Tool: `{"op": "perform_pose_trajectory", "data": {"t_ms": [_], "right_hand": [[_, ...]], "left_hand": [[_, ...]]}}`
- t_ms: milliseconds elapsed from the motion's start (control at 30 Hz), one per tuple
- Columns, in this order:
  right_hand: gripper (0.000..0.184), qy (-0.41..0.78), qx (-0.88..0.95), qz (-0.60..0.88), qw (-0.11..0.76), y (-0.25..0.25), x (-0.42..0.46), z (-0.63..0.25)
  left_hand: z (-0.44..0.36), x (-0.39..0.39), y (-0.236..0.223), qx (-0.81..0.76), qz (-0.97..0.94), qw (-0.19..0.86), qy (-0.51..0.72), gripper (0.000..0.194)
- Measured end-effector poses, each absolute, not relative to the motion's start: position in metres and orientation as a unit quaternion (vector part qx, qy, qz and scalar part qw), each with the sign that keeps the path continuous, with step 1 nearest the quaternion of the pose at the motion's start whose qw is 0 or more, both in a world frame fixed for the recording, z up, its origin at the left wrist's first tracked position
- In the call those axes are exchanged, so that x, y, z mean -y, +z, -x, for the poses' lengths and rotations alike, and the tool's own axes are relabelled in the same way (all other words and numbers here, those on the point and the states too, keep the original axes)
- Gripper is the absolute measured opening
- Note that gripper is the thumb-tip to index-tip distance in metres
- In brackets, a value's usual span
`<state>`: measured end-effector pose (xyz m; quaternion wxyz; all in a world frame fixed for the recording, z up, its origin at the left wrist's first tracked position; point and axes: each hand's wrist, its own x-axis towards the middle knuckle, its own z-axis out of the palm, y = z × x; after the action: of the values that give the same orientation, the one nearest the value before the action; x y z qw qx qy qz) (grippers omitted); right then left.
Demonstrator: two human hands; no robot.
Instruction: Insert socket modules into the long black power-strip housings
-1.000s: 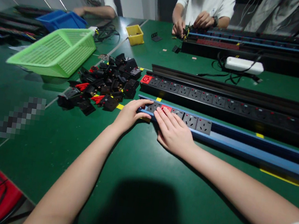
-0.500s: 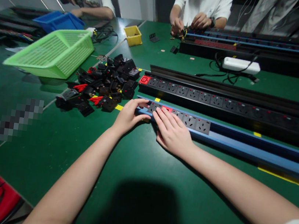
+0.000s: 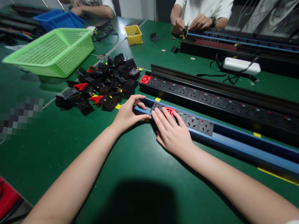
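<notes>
As seen remotely through the head camera, a blue channel (image 3: 258, 151) lies lengthwise on the green worktop (image 3: 130, 168), between its near edge and a black socket strip (image 3: 204, 97) set parallel nearer the far edge. I record the left hand (image 3: 127, 113) at the channel's left end, thumb and fingers apart in a loose C about it; whether it grips the wall I cannot tell. I find the right hand (image 3: 174, 132) laid palm-down with its fingers extended over the row of black sockets (image 3: 205, 127) seated in the channel, fingertips at a red socket (image 3: 169, 111) and its neighbours. Two black sockets are fully exposed right of that hand; the channel beyond them shows a bare interior. I note a heap of loose socket parts (image 3: 129, 66) beyond the left hand, with a green basket (image 3: 71, 56) just beside it, toward the worktop's left. At the far edge, a co-worker's hands (image 3: 201, 22) work beside further strips, and a white power block (image 3: 241, 66) lies near these.
</notes>
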<state>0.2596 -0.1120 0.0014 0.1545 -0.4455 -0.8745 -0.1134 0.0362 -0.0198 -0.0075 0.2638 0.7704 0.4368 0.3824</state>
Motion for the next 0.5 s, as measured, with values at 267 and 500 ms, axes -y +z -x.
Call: {"op": "perform_pose_trajectory", "data": {"t_ms": [267, 500], "right_hand": [[0.063, -0.112, 0.844, 0.499, 0.161, 0.0032, 0.1167, -0.2574], [0.071, -0.119, 0.850, 0.480, 0.178, 0.0000, 0.1160, -0.2584]], "left_hand": [[-0.0366, 0.0194, -0.0069, -0.441, -0.773, 0.258, 0.377, 0.078], [-0.0365, 0.0187, -0.0081, -0.439, -0.768, 0.270, 0.380, 0.078]]}}
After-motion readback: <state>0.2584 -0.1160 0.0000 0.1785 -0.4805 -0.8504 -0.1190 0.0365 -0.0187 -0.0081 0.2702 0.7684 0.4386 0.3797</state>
